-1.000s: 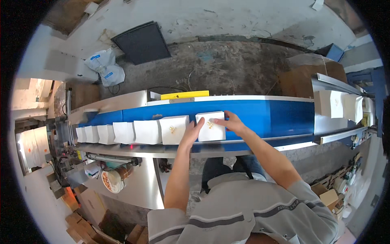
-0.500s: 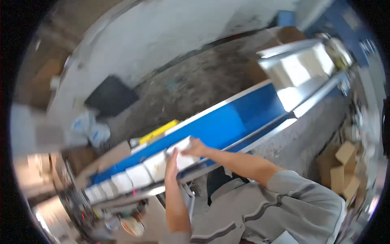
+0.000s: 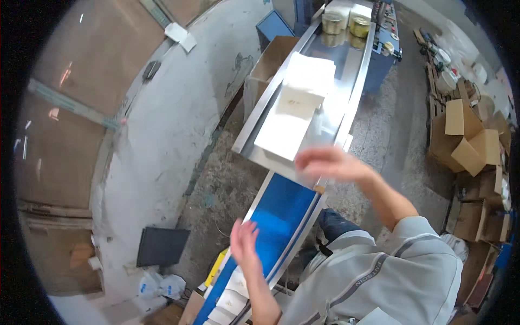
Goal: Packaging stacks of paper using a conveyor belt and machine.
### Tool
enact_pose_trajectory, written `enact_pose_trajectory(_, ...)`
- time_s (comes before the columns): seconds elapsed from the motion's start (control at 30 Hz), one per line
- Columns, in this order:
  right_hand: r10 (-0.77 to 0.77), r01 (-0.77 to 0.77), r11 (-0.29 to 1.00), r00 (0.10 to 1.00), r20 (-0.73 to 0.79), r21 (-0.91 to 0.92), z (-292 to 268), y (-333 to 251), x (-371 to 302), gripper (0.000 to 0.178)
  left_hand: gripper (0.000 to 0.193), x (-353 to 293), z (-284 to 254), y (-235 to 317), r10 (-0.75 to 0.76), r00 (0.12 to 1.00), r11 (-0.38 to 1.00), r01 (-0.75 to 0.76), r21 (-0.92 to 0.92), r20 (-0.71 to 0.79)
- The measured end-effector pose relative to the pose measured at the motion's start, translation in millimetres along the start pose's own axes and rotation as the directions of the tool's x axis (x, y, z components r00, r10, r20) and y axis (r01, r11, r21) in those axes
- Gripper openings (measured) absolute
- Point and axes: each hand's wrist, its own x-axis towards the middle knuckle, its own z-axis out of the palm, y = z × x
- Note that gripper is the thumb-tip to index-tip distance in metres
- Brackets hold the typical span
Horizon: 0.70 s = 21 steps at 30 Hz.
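My left hand [image 3: 245, 241] hangs over the blue conveyor belt [image 3: 281, 203], fingers stretched out and holding nothing. Farther up, my right hand [image 3: 331, 163] is beside the near end of the metal chute [image 3: 352, 103], empty, its fingers blurred but apart. It is close to the corner of the nearest white box [image 3: 284, 132]; whether it touches the box I cannot tell. More white boxes [image 3: 310, 73] lie in a line along the chute. Below my left hand, a row of white boxes [image 3: 230, 301] sits on the belt, partly covered by my forearm.
Two round yellowish containers [image 3: 358, 26] stand at the chute's far end. An open carton [image 3: 271, 59] is left of the chute; other cartons [image 3: 460, 132] stand at right. A dark flat panel [image 3: 162, 246] leans by the wall, near a yellow piece [image 3: 215, 268] beside the belt.
My hands have come off the white box on the belt and moved apart. The right one is now up at the chute. The view has turned toward the chute.
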Motion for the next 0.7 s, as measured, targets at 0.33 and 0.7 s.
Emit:
enact_pose_trajectory(0.33, -0.275, 0.03, 0.936, 0.686, -0.673, -0.352, -209.7, 28.7, 94.9, 0.082, 0.048, 203.3, 308.8, 21.2, -0.199, 0.832, 0.896, 0.369, -0.248, 0.518)
enact_pose_trajectory(0.7, -0.184, 0.118, 0.981, 0.812, -0.554, -0.152, -212.8, 31.0, 103.9, 0.056, 0.049, 221.1, 350.9, 23.5, -0.243, 0.924, 0.93, 0.308, -0.2, 0.295)
